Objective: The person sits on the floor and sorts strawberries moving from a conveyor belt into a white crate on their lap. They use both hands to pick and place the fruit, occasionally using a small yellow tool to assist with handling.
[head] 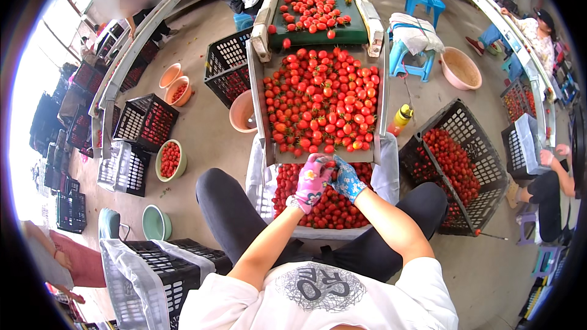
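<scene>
My left hand [312, 182], in a pink flowered glove, is at the front lip of a metal chute tray [293, 157]. A cherry tomato [330, 164] shows at its curled fingertips. Close beside it is my right hand [348, 180] in a blue flowered glove, its fingertips by the same lip; whether it grips anything is hidden. Many red cherry tomatoes [321, 96] cover the tray. Below both hands, a crate lined with pale sheeting [387, 169] holds more cherry tomatoes [321, 213] between my knees.
A green conveyor belt [316, 39] carrying tomatoes meets the tray's far end. To the right stand a black crate of tomatoes [451, 165], a yellow-topped bottle [401, 118] and a blue stool [410, 62]. Crates and basins, including a green basin [157, 222], stand left. Other people sit or stand around.
</scene>
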A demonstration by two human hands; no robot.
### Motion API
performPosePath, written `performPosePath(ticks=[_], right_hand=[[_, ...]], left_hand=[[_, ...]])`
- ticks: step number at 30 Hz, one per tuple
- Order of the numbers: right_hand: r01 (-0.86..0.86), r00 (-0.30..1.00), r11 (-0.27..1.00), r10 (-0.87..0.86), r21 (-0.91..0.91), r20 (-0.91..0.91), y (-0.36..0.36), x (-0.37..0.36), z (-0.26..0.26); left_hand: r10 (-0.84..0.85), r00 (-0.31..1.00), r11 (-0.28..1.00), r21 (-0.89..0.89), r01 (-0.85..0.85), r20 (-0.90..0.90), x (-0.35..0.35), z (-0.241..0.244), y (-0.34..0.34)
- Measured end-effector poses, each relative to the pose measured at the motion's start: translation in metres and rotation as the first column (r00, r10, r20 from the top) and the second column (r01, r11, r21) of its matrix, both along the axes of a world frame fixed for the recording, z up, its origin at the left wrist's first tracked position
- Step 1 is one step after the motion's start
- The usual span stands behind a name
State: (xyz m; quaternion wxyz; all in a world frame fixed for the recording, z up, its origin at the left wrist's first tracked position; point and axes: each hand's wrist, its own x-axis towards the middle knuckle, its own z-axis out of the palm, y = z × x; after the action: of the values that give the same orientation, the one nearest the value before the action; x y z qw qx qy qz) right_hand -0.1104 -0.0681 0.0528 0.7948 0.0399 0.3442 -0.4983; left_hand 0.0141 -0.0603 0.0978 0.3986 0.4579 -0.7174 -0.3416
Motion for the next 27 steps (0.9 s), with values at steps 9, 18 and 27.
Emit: performPosePath(ticks=[9,18,27], right_hand=[[-0.050,0.998,0.998,0.049,-0.034,-0.027,-0.003,-0.003,-0.021],[-0.049,0.996,0.999,0.049,-0.008,-0.073,-0.002,-0.004,-0.023],[-0.050,0.996,0.998,0.052,0.032,-0.077,-0.005,-0.002,-0.031]], left_hand=[[0.416,0.848,0.637,0.771,-0.014,-0.328,0.044,-0.057,0.008],[0.271,0.864,0.878,0.260,-0.403,0.423,0.043,-0.028,-0.008],[0.405,0.756,0.914,-0.246,-0.322,0.514,0.027,0.033,-0.041]])
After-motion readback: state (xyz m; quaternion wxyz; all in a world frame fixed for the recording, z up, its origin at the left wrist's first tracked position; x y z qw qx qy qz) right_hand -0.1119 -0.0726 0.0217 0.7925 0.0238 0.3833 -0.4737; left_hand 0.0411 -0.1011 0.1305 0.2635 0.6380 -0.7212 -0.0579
